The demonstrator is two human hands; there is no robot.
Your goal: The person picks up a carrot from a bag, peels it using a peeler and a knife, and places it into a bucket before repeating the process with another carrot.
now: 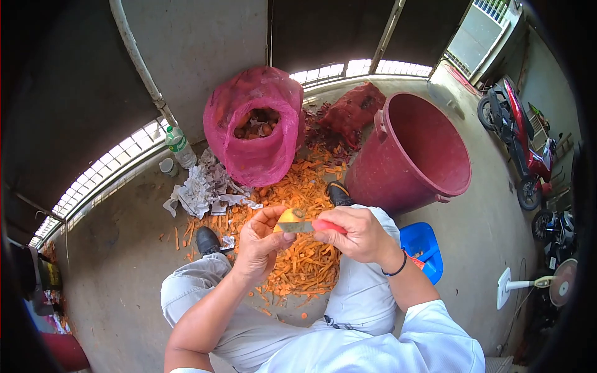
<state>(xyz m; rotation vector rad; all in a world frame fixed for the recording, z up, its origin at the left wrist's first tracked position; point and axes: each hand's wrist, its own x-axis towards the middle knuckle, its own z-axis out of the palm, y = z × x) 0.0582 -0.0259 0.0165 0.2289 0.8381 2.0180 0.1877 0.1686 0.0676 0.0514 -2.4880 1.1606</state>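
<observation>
My left hand (261,241) is closed round a yellow-orange vegetable (290,216), which shows a dark end at the top. In my right hand (353,233) is the red handle of a knife (298,227), its flat blade lying across the near side of the vegetable. Both hands are over a large heap of orange peelings (301,261) on the floor between my legs. Just beyond the heap stands a pink mesh sack (255,158), open at the top, with brownish-orange round vegetables (266,128) inside.
A big dark red bin (388,168) stands at the right, beside a red mesh sack (357,112). A blue container (428,239) is near my right knee. Crumpled paper (205,189) and a plastic bottle (181,147) are at the left. Motorcycles (528,149) and a fan (563,281) are far right.
</observation>
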